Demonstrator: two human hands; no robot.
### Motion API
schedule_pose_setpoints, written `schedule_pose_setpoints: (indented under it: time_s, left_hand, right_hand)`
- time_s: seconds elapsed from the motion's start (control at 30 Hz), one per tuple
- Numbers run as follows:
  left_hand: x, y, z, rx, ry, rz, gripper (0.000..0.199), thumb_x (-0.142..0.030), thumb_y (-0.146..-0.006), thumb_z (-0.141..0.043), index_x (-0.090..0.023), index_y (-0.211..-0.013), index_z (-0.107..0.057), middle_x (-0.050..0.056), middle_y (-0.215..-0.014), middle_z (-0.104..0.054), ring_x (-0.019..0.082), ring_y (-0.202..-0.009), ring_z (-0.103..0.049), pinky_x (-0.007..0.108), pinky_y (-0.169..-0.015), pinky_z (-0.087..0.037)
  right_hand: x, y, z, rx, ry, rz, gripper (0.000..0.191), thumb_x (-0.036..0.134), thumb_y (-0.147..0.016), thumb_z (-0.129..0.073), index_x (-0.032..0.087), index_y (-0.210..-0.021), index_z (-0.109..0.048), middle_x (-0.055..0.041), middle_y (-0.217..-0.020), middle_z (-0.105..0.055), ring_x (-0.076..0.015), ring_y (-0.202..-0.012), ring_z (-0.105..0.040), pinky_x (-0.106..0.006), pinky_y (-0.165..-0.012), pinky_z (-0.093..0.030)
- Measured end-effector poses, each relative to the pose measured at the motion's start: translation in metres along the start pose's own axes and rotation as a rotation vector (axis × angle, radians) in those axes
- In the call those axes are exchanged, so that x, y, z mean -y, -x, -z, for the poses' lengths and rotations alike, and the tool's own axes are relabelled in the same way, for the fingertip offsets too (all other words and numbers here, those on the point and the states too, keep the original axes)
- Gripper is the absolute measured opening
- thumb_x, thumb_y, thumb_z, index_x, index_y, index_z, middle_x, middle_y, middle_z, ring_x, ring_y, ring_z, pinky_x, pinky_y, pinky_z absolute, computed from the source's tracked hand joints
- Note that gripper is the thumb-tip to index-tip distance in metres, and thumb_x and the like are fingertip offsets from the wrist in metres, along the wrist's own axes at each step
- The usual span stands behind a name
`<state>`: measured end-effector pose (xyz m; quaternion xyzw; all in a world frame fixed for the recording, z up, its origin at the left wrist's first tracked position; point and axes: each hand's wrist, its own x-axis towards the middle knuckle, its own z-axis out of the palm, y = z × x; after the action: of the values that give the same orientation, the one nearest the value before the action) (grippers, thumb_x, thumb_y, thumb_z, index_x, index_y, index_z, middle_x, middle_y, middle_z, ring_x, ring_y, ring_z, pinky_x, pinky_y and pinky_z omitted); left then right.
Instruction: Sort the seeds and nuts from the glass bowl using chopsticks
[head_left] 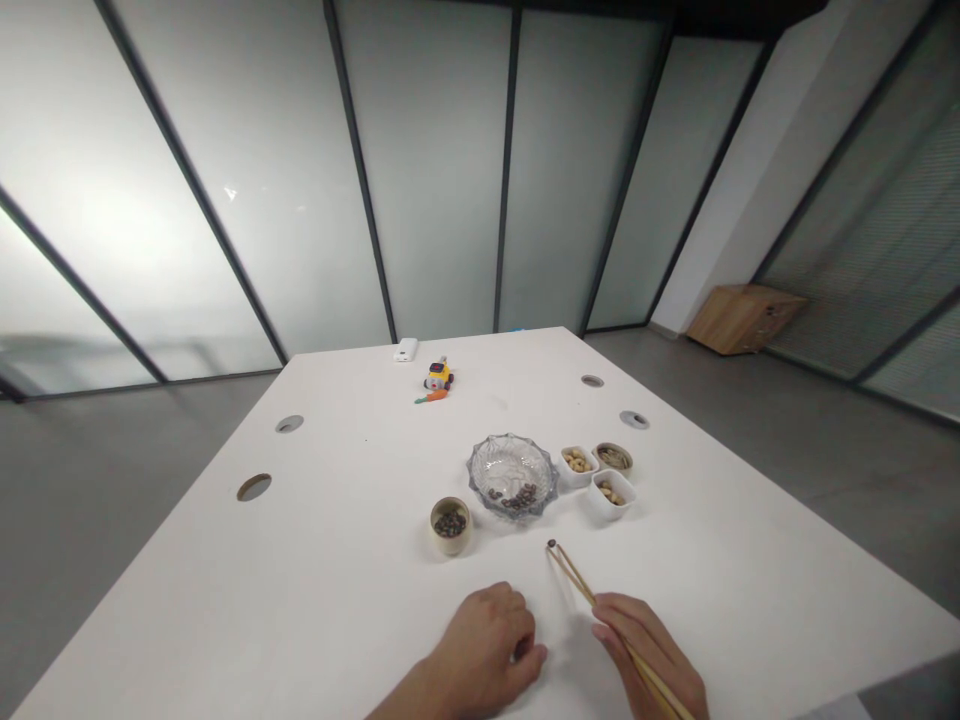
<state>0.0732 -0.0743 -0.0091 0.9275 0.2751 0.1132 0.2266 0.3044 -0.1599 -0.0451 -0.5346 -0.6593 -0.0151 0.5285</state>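
Observation:
My right hand is closed around a pair of wooden chopsticks. Between their tips sits a small dark bean, in front of the glass bowl. My left hand rests on the table with its fingers curled in, and I see nothing in it. The clear glass bowl has a scalloped rim, with dark beans gathered at its near side. Left of it stands a small round cup of similar dark beans.
Right of the bowl are two white dishes of pale nuts and a round cup. Farther back on the white table lie a toy carrot, a yellow toy vehicle and a white device. Several round holes pierce the tabletop.

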Motion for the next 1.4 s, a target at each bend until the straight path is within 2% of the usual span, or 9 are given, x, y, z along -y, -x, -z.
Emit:
schedule_pose_setpoints:
  time_s: [0.3,0.67,1.07,1.4]
  left_hand:
    - [-0.001,0.0,-0.001,-0.02,-0.019,0.003,0.02,-0.029,-0.092,-0.072,-0.02,-0.078,-0.06,0.0,-0.081,-0.065,0.018,-0.081,-0.06,0.026,-0.074,-0.042]
    - [0.004,0.001,-0.007,-0.047,-0.028,-0.033,0.021,-0.029,-0.089,-0.075,-0.021,-0.08,-0.058,-0.002,-0.081,-0.064,0.017,-0.08,-0.059,0.026,-0.074,-0.042]
    - [0.005,0.001,-0.006,-0.034,0.016,-0.033,0.021,-0.028,-0.089,-0.073,-0.02,-0.078,-0.057,-0.001,-0.082,-0.065,0.018,-0.081,-0.06,0.026,-0.074,-0.042]
    - [0.003,0.0,-0.004,-0.023,-0.014,-0.026,0.021,-0.029,-0.089,-0.074,-0.021,-0.078,-0.057,-0.002,-0.081,-0.064,0.017,-0.081,-0.059,0.027,-0.073,-0.042]
  right_hand:
    - [0.018,-0.016,-0.003,0.022,0.019,0.122,0.014,0.024,-0.098,-0.063,0.024,-0.105,-0.075,-0.0076,-0.097,-0.076,-0.0224,-0.086,-0.076,-0.031,-0.077,-0.068]
    - [-0.006,-0.002,-0.015,0.056,-0.023,0.01,0.015,0.028,-0.099,-0.061,0.025,-0.102,-0.076,-0.0077,-0.103,-0.076,-0.0242,-0.092,-0.076,-0.035,-0.082,-0.067]
    - [0.012,-0.024,-0.011,-0.057,0.056,0.005,0.016,0.027,-0.1,-0.06,0.023,-0.095,-0.075,-0.0047,-0.091,-0.077,-0.0178,-0.081,-0.077,-0.025,-0.077,-0.066]
    - [0.012,-0.026,-0.013,-0.037,0.086,0.06,0.015,0.027,-0.1,-0.06,0.023,-0.098,-0.074,-0.0041,-0.091,-0.077,-0.0179,-0.082,-0.077,-0.026,-0.078,-0.066]
